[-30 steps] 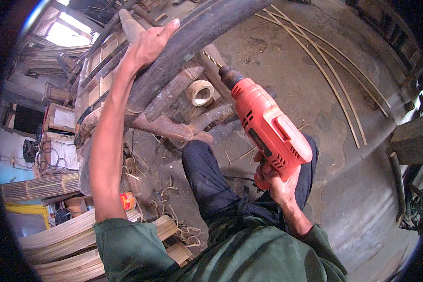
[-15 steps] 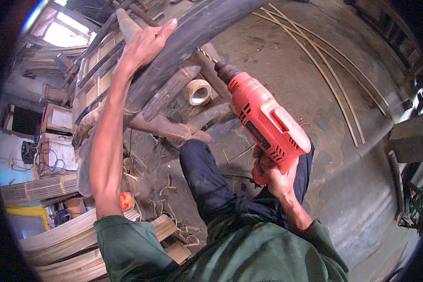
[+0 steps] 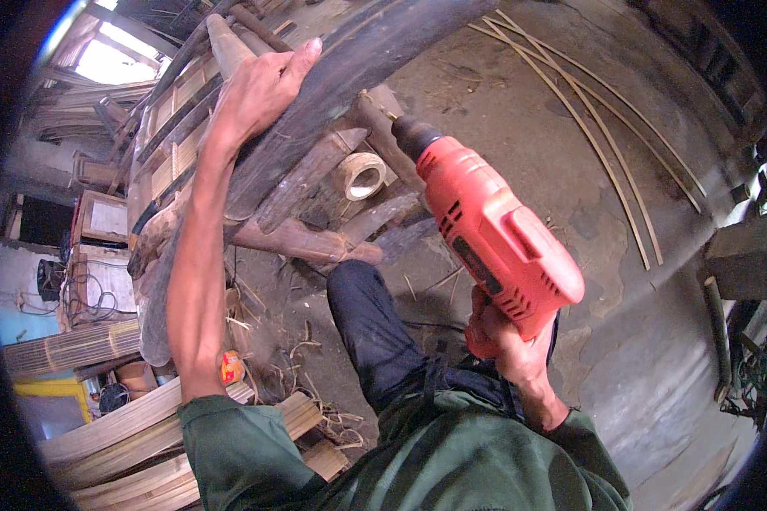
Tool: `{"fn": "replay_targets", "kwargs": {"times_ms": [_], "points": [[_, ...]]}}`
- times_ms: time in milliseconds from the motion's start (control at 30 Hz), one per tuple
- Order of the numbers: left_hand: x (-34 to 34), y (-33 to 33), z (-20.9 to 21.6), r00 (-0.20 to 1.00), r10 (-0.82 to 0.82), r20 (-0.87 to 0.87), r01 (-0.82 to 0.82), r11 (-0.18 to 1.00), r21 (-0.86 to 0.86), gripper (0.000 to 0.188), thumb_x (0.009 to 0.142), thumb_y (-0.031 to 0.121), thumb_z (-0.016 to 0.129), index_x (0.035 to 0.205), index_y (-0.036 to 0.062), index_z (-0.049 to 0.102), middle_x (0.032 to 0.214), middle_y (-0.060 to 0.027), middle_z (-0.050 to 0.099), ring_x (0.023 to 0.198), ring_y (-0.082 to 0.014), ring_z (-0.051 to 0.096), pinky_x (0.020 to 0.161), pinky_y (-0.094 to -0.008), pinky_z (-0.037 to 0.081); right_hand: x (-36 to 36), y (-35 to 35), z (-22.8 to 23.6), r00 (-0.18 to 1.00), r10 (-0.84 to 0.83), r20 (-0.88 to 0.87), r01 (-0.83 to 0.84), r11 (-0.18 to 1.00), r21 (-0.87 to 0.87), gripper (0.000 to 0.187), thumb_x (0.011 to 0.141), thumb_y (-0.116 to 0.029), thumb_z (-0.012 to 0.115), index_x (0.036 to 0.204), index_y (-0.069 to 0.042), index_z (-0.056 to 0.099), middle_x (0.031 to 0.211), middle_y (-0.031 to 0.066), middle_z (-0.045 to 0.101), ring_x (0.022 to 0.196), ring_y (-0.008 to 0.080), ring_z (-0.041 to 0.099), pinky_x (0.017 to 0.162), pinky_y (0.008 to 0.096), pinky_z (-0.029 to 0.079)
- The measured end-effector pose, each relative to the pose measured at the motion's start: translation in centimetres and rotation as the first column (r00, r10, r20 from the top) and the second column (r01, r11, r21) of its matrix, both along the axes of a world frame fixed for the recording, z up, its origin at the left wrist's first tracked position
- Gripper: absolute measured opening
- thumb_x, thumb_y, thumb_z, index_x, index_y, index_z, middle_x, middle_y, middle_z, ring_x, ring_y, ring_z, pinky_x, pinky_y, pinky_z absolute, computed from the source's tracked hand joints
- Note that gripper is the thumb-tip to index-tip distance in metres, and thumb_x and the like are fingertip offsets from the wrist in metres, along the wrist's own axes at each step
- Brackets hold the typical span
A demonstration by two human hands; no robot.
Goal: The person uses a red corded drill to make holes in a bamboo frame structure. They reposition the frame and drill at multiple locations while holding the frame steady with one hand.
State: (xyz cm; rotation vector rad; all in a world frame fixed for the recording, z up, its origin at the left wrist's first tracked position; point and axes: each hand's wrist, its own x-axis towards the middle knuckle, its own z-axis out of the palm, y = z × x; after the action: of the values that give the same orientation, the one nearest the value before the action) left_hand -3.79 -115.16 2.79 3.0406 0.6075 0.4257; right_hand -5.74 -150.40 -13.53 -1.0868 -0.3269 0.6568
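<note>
Drill: from where I stand, the red-orange drill (image 3: 503, 230) sits at three o'clock, a bulky plastic body with slotted vents and a dark chuck; its slim, grooved metal bit (image 3: 379, 104) points between ten and eleven.
Right hand: at four o'clock, the right hand (image 3: 518, 351) is wrapped around the drill's handle, palm and wrist below the body.
Left hand: at eleven o'clock, the left hand (image 3: 264, 94) lies over the dark pole (image 3: 358, 81), thumb stretched out along it; the fingertips are hidden, so how tightly they hold I can't tell.
Pole: thick, rounded, smooth and nearly black, slanting from ten o'clock up to one; the bit's tip is close by its lower edge, touching or not I can't say.
Frame pieces: under the pole, a stout brownish rail (image 3: 294, 241) runs out at nine o'clock, round and scuffed.
Ring: at twelve, a pale, thick-walled hollow ring (image 3: 365, 176), rough at the rim.
Strips: at two o'clock, long thin pale strips (image 3: 605, 152) curve and cross on the grey, stained floor (image 3: 631, 366).
Slats: at eight, flat fibrous slats (image 3: 128, 430) are stacked, with curly shavings (image 3: 341, 426) beside them.
</note>
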Motion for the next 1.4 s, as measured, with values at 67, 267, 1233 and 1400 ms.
{"fn": "replay_targets", "kwargs": {"times_ms": [67,267,1233,1400], "points": [[-0.1,-0.1,0.0,1.000,0.024,-0.005,-0.024,1.000,-0.012,0.070,0.095,0.060,0.037,0.089,-0.0033,0.066,0.078,-0.0306,0.061,0.083,-0.0470,0.061,0.076,-0.0489,0.046,-0.4,0.3,-0.9,0.997,-0.037,0.066,0.039,0.999,-0.021,0.046,0.077,-0.010,0.062,0.119,0.002,0.049,0.082,0.0087,0.059,0.056,0.0129,0.055,0.047,0.0271,0.045],[-0.3,-0.2,-0.3,1.000,0.015,0.026,-0.014,1.000,-0.011,0.072,0.094,0.061,0.036,0.090,-0.0030,0.067,0.079,-0.0313,0.061,0.085,-0.0472,0.062,0.077,-0.0491,0.047,0.2,0.1,1.4,0.990,0.056,-0.132,-0.055,0.998,0.016,0.047,0.073,-0.007,0.060,0.118,0.002,0.049,0.080,0.0090,0.057,0.054,0.0134,0.054,0.046,0.0280,0.045],[-0.1,0.4,0.2,0.989,0.140,-0.042,-0.145,0.980,-0.138,0.072,0.084,0.073,0.044,0.089,0.0070,0.073,0.078,-0.0168,0.069,0.080,-0.0313,0.067,0.077,-0.0441,0.048,1.1,1.0,1.2,0.994,0.104,-0.033,-0.106,0.992,-0.069,0.036,0.070,-0.002,0.054,0.106,0.000,0.052,0.076,0.0051,0.055,0.053,0.0125,0.052,0.049,0.0285,0.044],[0.0,1.9,0.0,0.998,0.058,0.002,-0.058,0.992,-0.113,0.070,0.087,0.070,0.042,0.092,0.0074,0.073,0.081,-0.0161,0.070,0.081,-0.0305,0.067,0.077,-0.0421,0.049,-2.7,-4.2,0.4,0.997,0.067,-0.032,-0.072,0.979,-0.192,0.037,0.072,0.003,0.058,0.110,0.001,0.058,0.088,0.0065,0.063,0.071,0.0160,0.061,0.062,0.0284,0.050]]}}
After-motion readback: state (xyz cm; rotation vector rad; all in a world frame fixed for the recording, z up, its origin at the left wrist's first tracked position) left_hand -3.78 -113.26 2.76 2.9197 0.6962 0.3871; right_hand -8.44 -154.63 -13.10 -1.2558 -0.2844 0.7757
